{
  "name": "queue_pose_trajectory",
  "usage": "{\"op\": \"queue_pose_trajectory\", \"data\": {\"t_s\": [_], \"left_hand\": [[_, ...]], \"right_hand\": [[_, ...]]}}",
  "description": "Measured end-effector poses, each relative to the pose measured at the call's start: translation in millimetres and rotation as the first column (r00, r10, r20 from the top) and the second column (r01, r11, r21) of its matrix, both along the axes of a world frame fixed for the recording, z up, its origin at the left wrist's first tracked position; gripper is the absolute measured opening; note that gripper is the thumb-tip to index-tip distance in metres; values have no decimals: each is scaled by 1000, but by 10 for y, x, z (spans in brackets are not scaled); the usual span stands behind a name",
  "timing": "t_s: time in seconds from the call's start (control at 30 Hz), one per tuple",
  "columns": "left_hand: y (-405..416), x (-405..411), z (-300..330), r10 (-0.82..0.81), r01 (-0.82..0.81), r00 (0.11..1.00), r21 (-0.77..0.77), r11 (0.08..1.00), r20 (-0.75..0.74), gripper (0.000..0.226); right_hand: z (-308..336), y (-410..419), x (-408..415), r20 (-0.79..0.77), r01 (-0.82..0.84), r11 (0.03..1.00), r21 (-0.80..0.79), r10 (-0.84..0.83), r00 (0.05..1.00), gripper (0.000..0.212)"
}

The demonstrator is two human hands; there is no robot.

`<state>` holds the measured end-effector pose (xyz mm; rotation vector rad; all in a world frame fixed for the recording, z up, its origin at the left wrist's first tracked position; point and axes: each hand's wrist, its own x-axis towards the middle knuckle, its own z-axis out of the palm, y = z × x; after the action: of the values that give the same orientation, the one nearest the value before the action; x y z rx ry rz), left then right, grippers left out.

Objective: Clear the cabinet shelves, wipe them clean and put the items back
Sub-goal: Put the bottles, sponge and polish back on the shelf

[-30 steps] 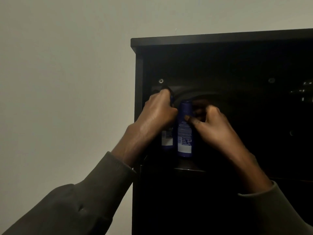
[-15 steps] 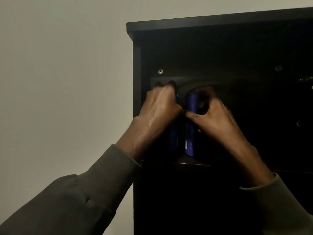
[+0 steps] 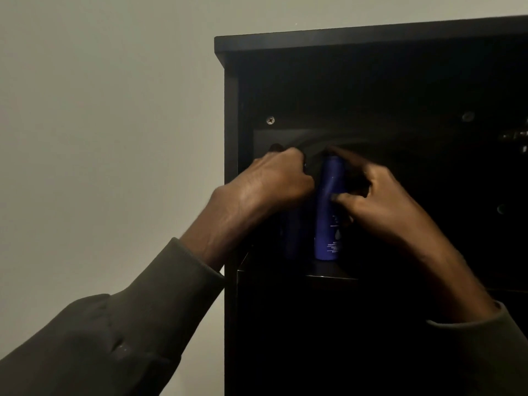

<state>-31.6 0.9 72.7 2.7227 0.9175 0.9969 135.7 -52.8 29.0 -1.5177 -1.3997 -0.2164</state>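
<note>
Dimness fills the room, and a plain pale wall (image 3: 108, 132) takes up the left half of the view, bare and evenly grey-green in the low light. Against it stands a black cabinet (image 3: 231, 167) with its front open, its flat top board overhanging the left side panel slightly; a bright screw head (image 3: 270, 120) shows on the back panel near the upper left corner, and more small fittings glint farther right. On the dark shelf (image 3: 323, 271) inside stand two upright blue bottles side by side, close to the cabinet's left wall. The left hand (image 3: 271, 181), reaching out of a dark olive sleeve (image 3: 137, 324), has its fingers curled round the top of the left bottle (image 3: 291, 241), whose lower body is barely visible in shadow. The right hand (image 3: 380, 201) pinches the right bottle (image 3: 328, 212) about halfway up between thumb and fingers, with the forefinger stretched over its cap; white print runs down this bottle's lower half, too small to read. The bottles' bases sit on the shelf, just behind its front edge.
</note>
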Motion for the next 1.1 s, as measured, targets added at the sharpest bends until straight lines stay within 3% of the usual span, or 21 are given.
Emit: {"op": "queue_pose_trajectory", "data": {"t_s": [0.1, 0.5, 0.77, 1.1], "left_hand": [[0, -24, 51, 62, -60, 998, 59, 996, -25, 28], [81, 55, 69, 164, -140, 985, 315, 939, -51, 13], [97, 69, 94, 184, -154, 979, 274, 949, -87, 23], [75, 59, 59, 236, -196, 969, 345, 918, -78, 25]], "right_hand": [[5, -16, 32, 46, 10, 1000, 23, -11, 999, 72], [-26, 80, -75, 57, 139, 983, 119, -146, 988, 59], [-7, 139, -119, 59, 94, 990, 103, -101, 993, 60], [-3, 191, -226, 81, 114, 990, 80, -120, 989, 57]]}}
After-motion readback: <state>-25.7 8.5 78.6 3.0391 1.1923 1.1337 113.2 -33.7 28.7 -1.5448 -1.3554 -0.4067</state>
